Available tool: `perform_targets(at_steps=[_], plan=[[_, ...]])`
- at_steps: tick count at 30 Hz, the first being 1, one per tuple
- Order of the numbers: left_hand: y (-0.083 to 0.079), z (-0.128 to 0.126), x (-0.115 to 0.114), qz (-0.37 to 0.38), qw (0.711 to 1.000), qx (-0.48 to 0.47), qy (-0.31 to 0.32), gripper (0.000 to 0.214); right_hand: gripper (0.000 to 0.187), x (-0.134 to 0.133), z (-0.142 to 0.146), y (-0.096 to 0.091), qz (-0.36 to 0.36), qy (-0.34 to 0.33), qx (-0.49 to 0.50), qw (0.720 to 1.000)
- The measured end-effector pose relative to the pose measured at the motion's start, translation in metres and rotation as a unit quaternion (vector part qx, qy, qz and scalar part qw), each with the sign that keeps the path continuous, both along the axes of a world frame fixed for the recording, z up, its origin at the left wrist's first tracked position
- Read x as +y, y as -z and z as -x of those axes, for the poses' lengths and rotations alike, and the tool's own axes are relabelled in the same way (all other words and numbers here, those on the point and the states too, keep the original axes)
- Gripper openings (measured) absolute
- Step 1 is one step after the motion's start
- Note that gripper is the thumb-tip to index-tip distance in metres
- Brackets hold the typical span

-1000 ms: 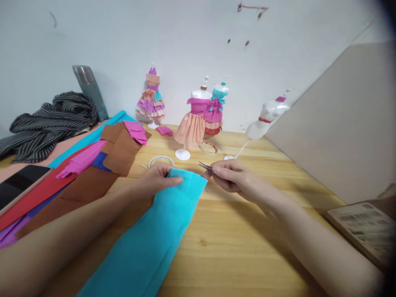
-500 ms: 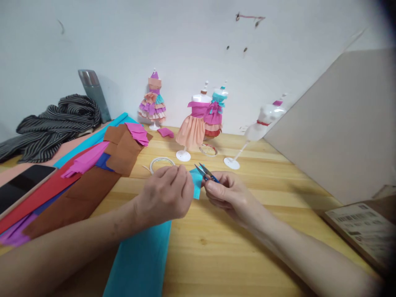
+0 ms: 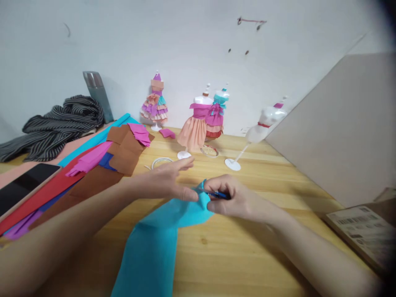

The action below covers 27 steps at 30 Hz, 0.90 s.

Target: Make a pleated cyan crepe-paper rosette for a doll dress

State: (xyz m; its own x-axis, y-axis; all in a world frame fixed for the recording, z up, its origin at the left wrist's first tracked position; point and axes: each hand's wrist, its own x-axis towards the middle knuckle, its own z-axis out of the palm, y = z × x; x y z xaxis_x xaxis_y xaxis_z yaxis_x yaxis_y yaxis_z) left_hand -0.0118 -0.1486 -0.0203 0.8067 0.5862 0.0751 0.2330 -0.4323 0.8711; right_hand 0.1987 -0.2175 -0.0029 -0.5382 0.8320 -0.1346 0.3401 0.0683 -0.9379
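A long strip of turquoise crepe paper (image 3: 154, 243) lies on the wooden table (image 3: 247, 247), running from the near edge up to my hands. My left hand (image 3: 167, 181) pinches the strip's far end between thumb and finger, the other fingers stretched out. My right hand (image 3: 230, 200) is closed round small blue-handled scissors (image 3: 213, 193), whose blades meet the paper's top edge. Behind stand three dressed mini mannequins (image 3: 198, 123) and one bare white mannequin (image 3: 262, 123).
Brown, red, magenta and blue paper sheets (image 3: 93, 165) lie at the left beside a dark phone (image 3: 24, 185), a striped cloth (image 3: 58, 123) and a metal flask (image 3: 99, 95). A tape roll (image 3: 161, 161) lies behind my left hand. A grey board (image 3: 346, 123) and a labelled box (image 3: 365, 231) are at the right.
The paper's end was lifted and bunched in my left hand, then laid down again. The scissors moved from beside the paper onto its top edge. My left fingers have spread out.
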Motion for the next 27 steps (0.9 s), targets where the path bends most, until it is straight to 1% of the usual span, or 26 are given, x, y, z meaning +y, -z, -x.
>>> perform_targets(at_steps=[1, 2, 3, 4, 6, 8, 9, 10, 13, 14, 16, 18, 22, 25, 27], plan=[[0.009, -0.001, 0.007, 0.107, 0.993, -0.024, 0.044, 0.102, 0.017, -0.001, 0.000, -0.001, -0.003, -0.020, -0.010, 1.000], [0.017, -0.003, 0.011, 0.195, 0.976, -0.046, 0.085, 0.109, 0.018, -0.002, 0.000, -0.001, -0.009, -0.035, -0.021, 0.999], [0.024, -0.005, 0.013, 0.263, 0.955, -0.061, 0.126, 0.113, 0.020, -0.003, -0.001, -0.002, -0.016, -0.045, -0.030, 0.998], [0.030, -0.007, 0.012, 0.306, 0.937, -0.077, 0.148, 0.116, 0.021, -0.004, -0.001, -0.002, -0.023, -0.053, -0.038, 0.998], [0.035, -0.012, 0.008, 0.346, 0.920, -0.094, 0.155, 0.115, 0.021, -0.005, -0.001, -0.004, -0.029, -0.064, -0.044, 0.997], [0.033, -0.016, 0.003, 0.358, 0.920, -0.099, 0.129, 0.110, 0.022, -0.005, -0.002, -0.005, -0.033, -0.062, -0.045, 0.996], [0.030, -0.016, 0.001, 0.361, 0.920, -0.099, 0.118, 0.103, 0.021, -0.005, -0.002, -0.005, -0.035, -0.057, -0.044, 0.997], [0.027, -0.017, -0.001, 0.362, 0.921, -0.097, 0.110, 0.092, 0.020, -0.005, -0.001, -0.006, -0.038, -0.049, -0.040, 0.997], [0.019, -0.016, -0.003, 0.357, 0.927, -0.072, 0.087, 0.047, 0.015, -0.003, 0.000, -0.004, -0.044, -0.015, -0.030, 0.998], [0.018, -0.015, -0.003, 0.359, 0.929, -0.060, 0.073, 0.039, 0.015, -0.002, 0.000, -0.004, -0.046, -0.002, -0.034, 0.998], [0.016, -0.015, -0.003, 0.360, 0.931, -0.050, 0.041, 0.034, 0.016, -0.002, 0.000, -0.002, -0.051, 0.025, -0.056, 0.997], [0.015, -0.016, -0.003, 0.353, 0.933, -0.068, 0.020, 0.033, 0.017, -0.001, 0.000, -0.002, -0.059, 0.051, -0.078, 0.994], [0.009, -0.018, -0.004, 0.291, 0.952, -0.093, -0.025, 0.030, 0.018, 0.002, 0.000, 0.001, -0.082, 0.097, -0.094, 0.987], [0.006, -0.019, -0.006, 0.246, 0.965, -0.074, -0.056, 0.034, 0.016, 0.005, 0.000, 0.005, -0.114, 0.125, -0.108, 0.980], [0.008, -0.020, -0.007, 0.230, 0.969, -0.044, -0.083, 0.037, 0.015, 0.006, 0.001, 0.008, -0.130, 0.132, -0.121, 0.975]])
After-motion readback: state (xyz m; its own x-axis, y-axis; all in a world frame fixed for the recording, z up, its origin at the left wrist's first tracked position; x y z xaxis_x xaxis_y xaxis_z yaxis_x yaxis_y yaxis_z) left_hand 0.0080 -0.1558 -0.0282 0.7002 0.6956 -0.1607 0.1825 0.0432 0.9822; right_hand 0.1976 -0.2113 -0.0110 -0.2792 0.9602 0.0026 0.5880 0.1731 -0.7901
